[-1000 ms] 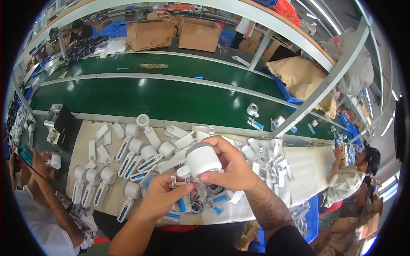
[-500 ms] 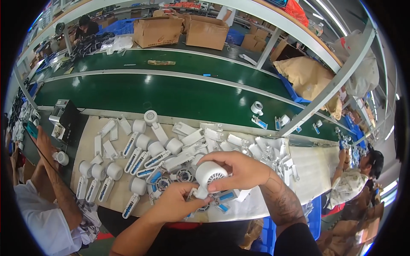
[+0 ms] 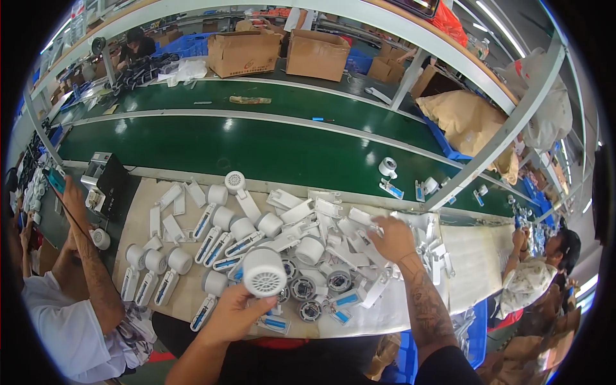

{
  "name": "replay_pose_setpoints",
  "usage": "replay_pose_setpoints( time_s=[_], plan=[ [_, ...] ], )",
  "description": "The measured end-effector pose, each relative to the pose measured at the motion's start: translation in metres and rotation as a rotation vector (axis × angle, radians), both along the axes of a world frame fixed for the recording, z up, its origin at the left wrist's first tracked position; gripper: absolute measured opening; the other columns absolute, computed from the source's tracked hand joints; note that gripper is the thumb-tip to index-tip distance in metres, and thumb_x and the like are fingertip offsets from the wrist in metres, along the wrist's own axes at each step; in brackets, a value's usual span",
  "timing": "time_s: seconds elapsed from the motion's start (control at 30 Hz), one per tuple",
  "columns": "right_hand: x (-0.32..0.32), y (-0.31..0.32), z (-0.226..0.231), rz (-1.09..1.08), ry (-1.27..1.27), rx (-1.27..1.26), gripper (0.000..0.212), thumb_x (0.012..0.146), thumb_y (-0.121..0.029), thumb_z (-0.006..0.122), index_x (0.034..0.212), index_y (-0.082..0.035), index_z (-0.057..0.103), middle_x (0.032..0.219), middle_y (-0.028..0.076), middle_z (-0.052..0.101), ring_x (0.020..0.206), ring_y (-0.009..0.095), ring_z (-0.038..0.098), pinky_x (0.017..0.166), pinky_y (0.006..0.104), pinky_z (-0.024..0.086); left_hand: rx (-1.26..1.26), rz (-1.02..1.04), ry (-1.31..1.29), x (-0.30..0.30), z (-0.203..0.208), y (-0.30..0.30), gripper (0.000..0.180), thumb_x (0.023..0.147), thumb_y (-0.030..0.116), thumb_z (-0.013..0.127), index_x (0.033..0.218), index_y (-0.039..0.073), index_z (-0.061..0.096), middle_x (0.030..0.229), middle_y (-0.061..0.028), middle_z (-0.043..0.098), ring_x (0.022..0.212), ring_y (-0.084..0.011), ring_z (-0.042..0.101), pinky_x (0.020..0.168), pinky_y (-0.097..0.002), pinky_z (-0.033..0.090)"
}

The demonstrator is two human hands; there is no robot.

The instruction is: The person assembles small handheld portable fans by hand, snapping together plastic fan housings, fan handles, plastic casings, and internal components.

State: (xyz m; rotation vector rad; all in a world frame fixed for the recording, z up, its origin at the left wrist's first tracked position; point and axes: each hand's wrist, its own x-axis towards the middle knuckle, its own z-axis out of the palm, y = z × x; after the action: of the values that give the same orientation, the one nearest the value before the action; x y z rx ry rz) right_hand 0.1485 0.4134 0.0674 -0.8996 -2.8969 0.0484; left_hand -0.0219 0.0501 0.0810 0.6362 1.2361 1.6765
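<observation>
Fingers of the left hand (image 3: 232, 316), in the head view, are clamped on a white fan head (image 3: 263, 266), its grille turned toward the wearer, just left of the heap of white handle shells (image 3: 353, 256) and seemingly raised above the worktop (image 3: 471, 247). The right hand (image 3: 393, 239) is over the right part of that heap; whether its fingers are closed on a shell I cannot tell. Ring-shaped parts with dark centres (image 3: 303, 288) lie on the near side of the heap, handled fans with blue insides (image 3: 168, 285) lie to its left, and a green belt (image 3: 256, 144) runs beyond it. To do this well, I judge, the left grip should be firm round the smooth casing, with the thumb off the grille. In such a tangle, singling out one shell and lifting it straight up should keep neighbours from snagging, and holding the fan head clear of the heap should spare it scuffs.
</observation>
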Motion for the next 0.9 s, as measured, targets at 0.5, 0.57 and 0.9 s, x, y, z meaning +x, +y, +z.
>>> replay_pose_setpoints(
  time_s=[0.5,0.57,0.9],
  plan=[
    [0.003,-0.009,-0.019,-0.138,0.584,-0.32,0.038,0.082,-0.006,0.07,0.117,0.0,0.058,0.085,0.014,0.069,0.079,0.025,0.069,0.069,0.0348,0.053,-0.065,0.312,-0.072,-0.011,0.003,-0.006,0.027,0.089,0.006,0.072,0.115,-0.001,0.066,0.104,-0.008,0.072,0.071,-0.0081,0.061,0.06,-0.0233,0.049],
    [0.002,-0.018,-0.011,-0.131,0.542,-0.68,0.029,0.091,-0.007,0.063,0.119,0.002,0.058,0.093,0.013,0.07,0.083,0.02,0.07,0.07,0.0304,0.053,-0.051,0.305,-0.051,-0.01,0.001,-0.001,0.027,0.09,0.008,0.07,0.114,-0.001,0.064,0.106,-0.0117,0.072,0.068,-0.0096,0.061,0.058,-0.0246,0.05],
    [-0.018,-0.135,0.05,0.382,0.662,-0.809,0.055,0.083,0.012,0.051,0.134,-0.007,0.062,0.106,0.01,0.053,0.097,0.02,0.054,0.086,0.0268,0.043,-0.073,0.226,-0.229,-0.001,0.002,0.021,0.029,0.101,0.02,0.059,0.119,-0.002,0.065,0.098,-0.0066,0.07,0.071,-0.0108,0.063,0.064,-0.0257,0.052]
  ],
)
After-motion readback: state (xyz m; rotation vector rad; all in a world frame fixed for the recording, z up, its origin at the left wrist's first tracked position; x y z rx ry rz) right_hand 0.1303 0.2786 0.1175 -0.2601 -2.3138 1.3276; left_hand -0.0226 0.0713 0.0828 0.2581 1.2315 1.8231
